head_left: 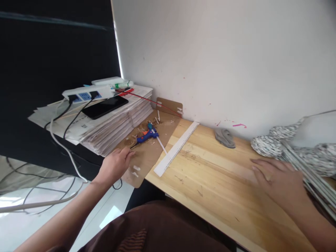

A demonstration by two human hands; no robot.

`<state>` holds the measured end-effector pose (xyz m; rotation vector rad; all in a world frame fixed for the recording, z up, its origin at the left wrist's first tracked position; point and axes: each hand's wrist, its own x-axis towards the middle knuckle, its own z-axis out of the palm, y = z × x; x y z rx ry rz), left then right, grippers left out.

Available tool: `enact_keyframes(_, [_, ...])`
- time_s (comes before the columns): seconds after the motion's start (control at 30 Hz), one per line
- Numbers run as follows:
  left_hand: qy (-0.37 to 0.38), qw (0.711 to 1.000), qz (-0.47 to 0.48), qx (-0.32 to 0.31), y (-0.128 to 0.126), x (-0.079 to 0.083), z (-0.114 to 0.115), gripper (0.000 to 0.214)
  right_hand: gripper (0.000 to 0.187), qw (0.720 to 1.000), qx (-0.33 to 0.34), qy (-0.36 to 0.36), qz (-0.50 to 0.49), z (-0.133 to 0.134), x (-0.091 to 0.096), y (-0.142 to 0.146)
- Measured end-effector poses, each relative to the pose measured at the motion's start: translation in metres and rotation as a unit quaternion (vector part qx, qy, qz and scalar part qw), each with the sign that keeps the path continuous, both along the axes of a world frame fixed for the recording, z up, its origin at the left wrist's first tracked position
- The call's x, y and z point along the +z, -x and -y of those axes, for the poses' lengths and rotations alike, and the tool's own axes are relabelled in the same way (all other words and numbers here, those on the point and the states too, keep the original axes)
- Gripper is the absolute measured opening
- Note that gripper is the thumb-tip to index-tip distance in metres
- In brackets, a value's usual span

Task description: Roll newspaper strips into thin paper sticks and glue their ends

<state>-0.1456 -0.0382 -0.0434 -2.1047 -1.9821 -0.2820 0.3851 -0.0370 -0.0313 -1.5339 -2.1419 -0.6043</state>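
Note:
My left hand (115, 164) reaches over a brown cardboard sheet (151, 154) at the left end of the wooden table (210, 175). Its fingers are loosely curled, just short of a blue hot glue gun (147, 135) lying on the cardboard, and nothing is visibly in them. My right hand (275, 176) lies flat on the table, fingers stretched out, next to a bundle of thin rolled paper sticks (309, 175). A white glue stick (162, 145) juts from the gun.
A tall stack of papers (110, 122) at left carries a black phone (105, 106) and a white power strip (86, 93) with cables hanging down. A white strip (175, 148) lies diagonally on the table. A grey cloth (224, 137) and patterned fabric (273, 143) sit by the wall.

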Motion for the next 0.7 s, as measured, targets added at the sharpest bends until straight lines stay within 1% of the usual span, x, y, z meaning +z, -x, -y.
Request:
enact_keyframes(0.1, [0.009, 1.0, 0.012, 0.023, 0.011, 0.0, -0.001, 0.035, 0.021, 0.997, 0.051, 0.052, 0.001, -0.006, -0.008, 0.033])
enact_keyframes(0.23, [0.011, 0.998, 0.05, 0.039, 0.021, -0.002, -0.005, 0.034, 0.021, 0.986, 0.099, 0.121, -0.052, -0.008, -0.011, 0.091])
enact_keyframes(0.4, [-0.006, 0.996, 0.082, 0.046, 0.03, -0.005, -0.013, 0.036, 0.021, 0.952, 0.201, 0.217, -0.079, -0.01, -0.011, 0.166])
enact_keyframes(0.47, [-0.026, 0.995, 0.087, 0.037, 0.03, -0.005, -0.014, 0.034, 0.023, 0.941, 0.229, 0.236, -0.081, -0.012, -0.011, 0.19])
enact_keyframes(0.57, [-0.07, 0.992, 0.102, 0.011, 0.024, -0.006, -0.011, 0.03, 0.038, 0.934, 0.252, 0.245, -0.062, -0.016, -0.012, 0.22])
enact_keyframes(0.63, [-0.091, 0.987, 0.13, -0.018, 0.016, -0.008, -0.008, 0.027, 0.042, 0.933, 0.258, 0.246, -0.052, -0.017, -0.013, 0.232])
enact_keyframes(0.7, [-0.1, 0.98, 0.159, -0.06, 0.006, -0.01, -0.004, 0.025, 0.039, 0.93, 0.263, 0.25, -0.054, -0.018, -0.013, 0.237])
